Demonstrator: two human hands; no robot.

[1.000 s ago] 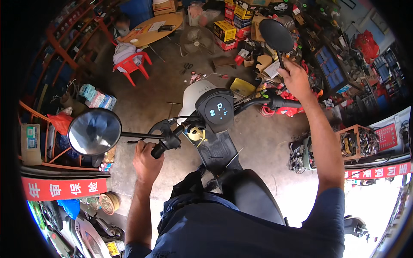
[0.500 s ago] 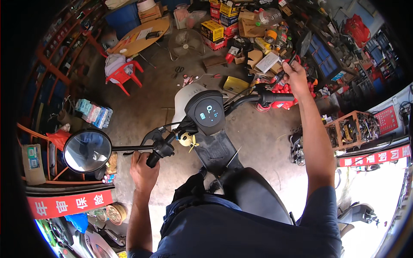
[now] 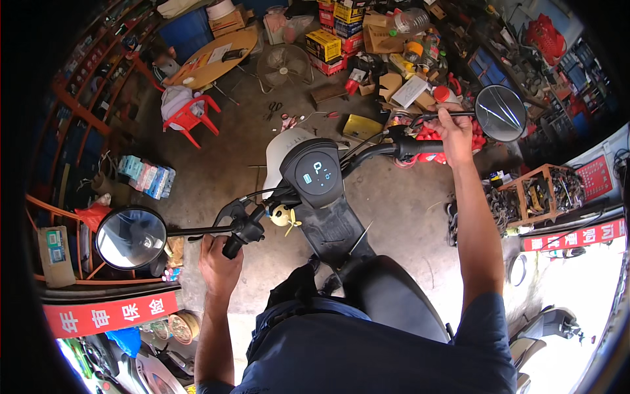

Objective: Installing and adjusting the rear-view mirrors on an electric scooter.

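Observation:
An electric scooter stands under me, with a round dashboard display [image 3: 316, 176] lit and a dark seat [image 3: 394, 295]. My left hand [image 3: 220, 266] is closed at the end of the left handlebar grip [image 3: 233, 245], its fingertips partly hidden. Beside that hand, the round left mirror [image 3: 131, 238] sticks out to the left on its stem. My right hand [image 3: 454, 131] pinches the stem of the right mirror [image 3: 501, 113], which points out to the right. Just below that hand is the right handlebar grip [image 3: 420, 147]. A small yellow propeller toy [image 3: 283, 217] hangs by the left handlebar.
Ahead on the floor are a fan [image 3: 282, 68], a red chair [image 3: 192, 117] and a round wooden table [image 3: 223, 58]. Boxes [image 3: 323, 46] and bottles are piled at the far right. Shelves [image 3: 82, 118] line the left side; a wooden rack of parts [image 3: 538, 197] stands at right.
My right hand has swung the right mirror outward and toward me, so its round glass now faces me. The left hand stays at the grip.

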